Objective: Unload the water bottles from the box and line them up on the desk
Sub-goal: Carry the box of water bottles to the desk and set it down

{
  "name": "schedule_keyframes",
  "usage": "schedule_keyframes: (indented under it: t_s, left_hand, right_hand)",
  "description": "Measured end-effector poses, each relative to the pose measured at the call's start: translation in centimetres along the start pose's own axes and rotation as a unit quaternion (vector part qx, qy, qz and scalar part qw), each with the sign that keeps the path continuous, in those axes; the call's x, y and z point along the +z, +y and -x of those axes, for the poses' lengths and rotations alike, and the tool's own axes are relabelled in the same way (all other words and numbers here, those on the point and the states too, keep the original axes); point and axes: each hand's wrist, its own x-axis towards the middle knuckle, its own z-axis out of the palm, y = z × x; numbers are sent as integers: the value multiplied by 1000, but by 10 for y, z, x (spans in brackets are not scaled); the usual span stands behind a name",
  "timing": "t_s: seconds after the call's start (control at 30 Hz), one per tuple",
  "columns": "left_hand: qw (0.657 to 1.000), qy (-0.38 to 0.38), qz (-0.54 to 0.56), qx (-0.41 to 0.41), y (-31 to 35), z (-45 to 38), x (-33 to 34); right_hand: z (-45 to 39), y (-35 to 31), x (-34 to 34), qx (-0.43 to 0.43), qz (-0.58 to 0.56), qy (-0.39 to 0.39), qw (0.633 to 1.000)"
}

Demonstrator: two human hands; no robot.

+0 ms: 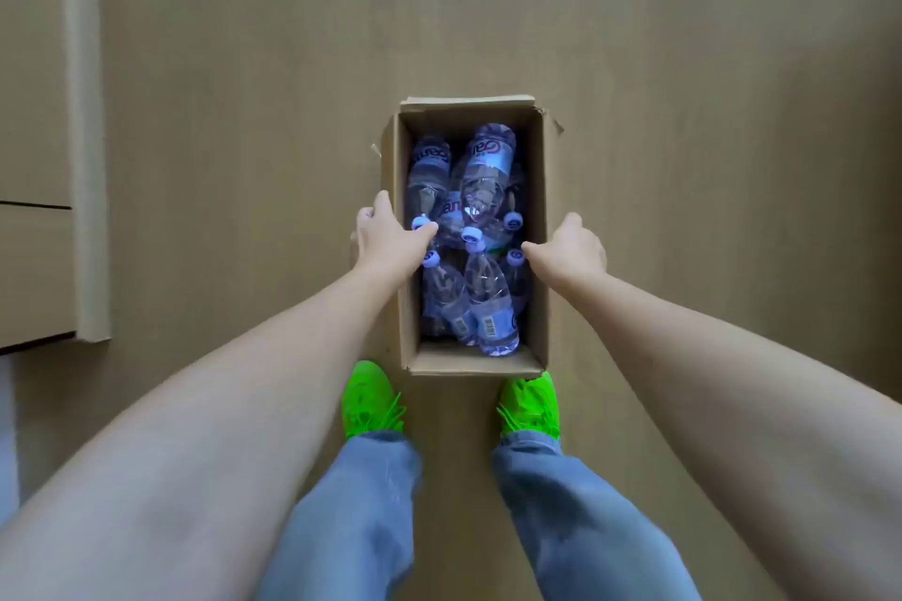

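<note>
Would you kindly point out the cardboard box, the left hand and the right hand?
cardboard box [476, 359]: head view, inner face of its near end wall.
left hand [390, 237]: head view, back of the hand at the box's left wall.
right hand [568, 249]: head view, back of the hand at the box's right wall.

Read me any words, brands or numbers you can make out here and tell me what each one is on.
"Gan": partial, upside-down brand lettering on the label of the far right bottle in the box; the rest is unreadable.
Barcode on a near bottle: digits too small to read.
Bottle cap markings: too blurred.
</note>
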Motion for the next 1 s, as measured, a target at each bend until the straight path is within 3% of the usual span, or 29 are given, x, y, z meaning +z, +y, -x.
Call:
schedule_keyframes:
  t_s: [0.23, 0.47, 0.73, 1.0]
  left_hand:
    - [998, -8, 5, -62, -33, -43, 53]
    - [993, 40, 2, -113, -46, -74, 70]
    - [989, 59, -80, -107, -48, -84, 67]
    - [991, 80, -93, -54, -50, -82, 64]
  right_hand:
    - [-48, 20, 56, 25, -24, 18, 999]
    - [-74, 34, 77, 41, -22, 57, 997]
    - [-76, 30, 78, 65, -12, 72, 995]
    - [-73, 28, 70, 49, -24, 82, 995]
